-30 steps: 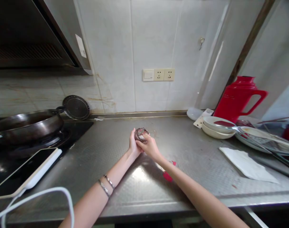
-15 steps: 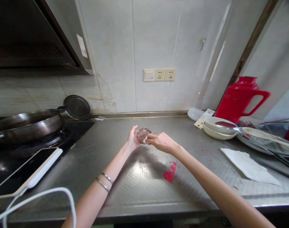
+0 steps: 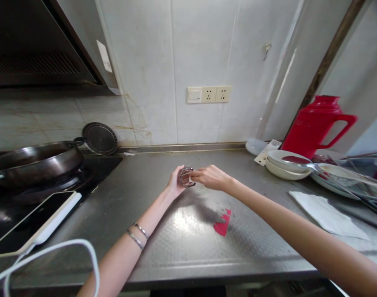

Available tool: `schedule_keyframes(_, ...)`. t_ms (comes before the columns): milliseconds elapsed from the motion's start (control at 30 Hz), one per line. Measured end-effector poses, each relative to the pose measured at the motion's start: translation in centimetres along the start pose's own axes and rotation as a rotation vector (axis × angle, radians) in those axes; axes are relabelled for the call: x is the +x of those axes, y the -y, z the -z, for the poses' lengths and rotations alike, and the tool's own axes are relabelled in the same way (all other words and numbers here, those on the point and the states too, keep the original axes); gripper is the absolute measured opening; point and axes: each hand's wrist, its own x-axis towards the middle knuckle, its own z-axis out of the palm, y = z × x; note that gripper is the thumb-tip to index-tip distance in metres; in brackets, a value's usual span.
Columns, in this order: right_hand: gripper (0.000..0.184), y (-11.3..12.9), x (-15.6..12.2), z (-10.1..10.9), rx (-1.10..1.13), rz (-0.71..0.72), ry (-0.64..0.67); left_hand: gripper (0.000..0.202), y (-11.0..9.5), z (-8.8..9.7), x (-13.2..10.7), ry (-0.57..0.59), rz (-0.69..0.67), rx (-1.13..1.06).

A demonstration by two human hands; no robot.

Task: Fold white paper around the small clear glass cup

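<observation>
Above the middle of the metal counter, my left hand is wrapped round a small clear glass, which is tilted so its round open rim faces me. My right hand reaches in from the right, its fingers pinched together at the rim. A small white scrap, like tissue, shows at those fingertips; most of it is hidden. Below the hands, a torn red piece lies flat on the counter.
On the left, a pan sits on the black stove, near a white-cased phone with a white cable. To the right are stacked bowls, a red thermos flask, a plate and a white napkin.
The glass has turned a little in my left hand, whose fingers now curl closer round it. My right hand has shifted slightly, with the wrist a bit higher.
</observation>
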Motion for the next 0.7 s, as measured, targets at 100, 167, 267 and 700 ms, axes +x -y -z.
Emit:
schedule_keyframes(100,0.033,0.7,-0.1,-0.4,-0.013,-0.044,-0.072,0.029,0.0,0.0,-0.1,0.007,-0.043,-0.029)
schedule_keyframes(167,0.036,1.3,-0.1,-0.7,0.002,-0.092,-0.110,0.030,-0.1,-0.1,-0.3,0.018,-0.060,-0.042)
schedule_keyframes(267,0.041,2.4,-0.3,-1.3,0.084,-0.173,-0.138,0.029,-0.3,-0.2,-0.5,0.019,-0.068,-0.053)
schedule_keyframes(700,0.033,8.6,2.1,-4.6,0.715,-0.587,-0.560,0.036,1.8,-0.4,-1.2,-0.008,-0.186,-0.089)
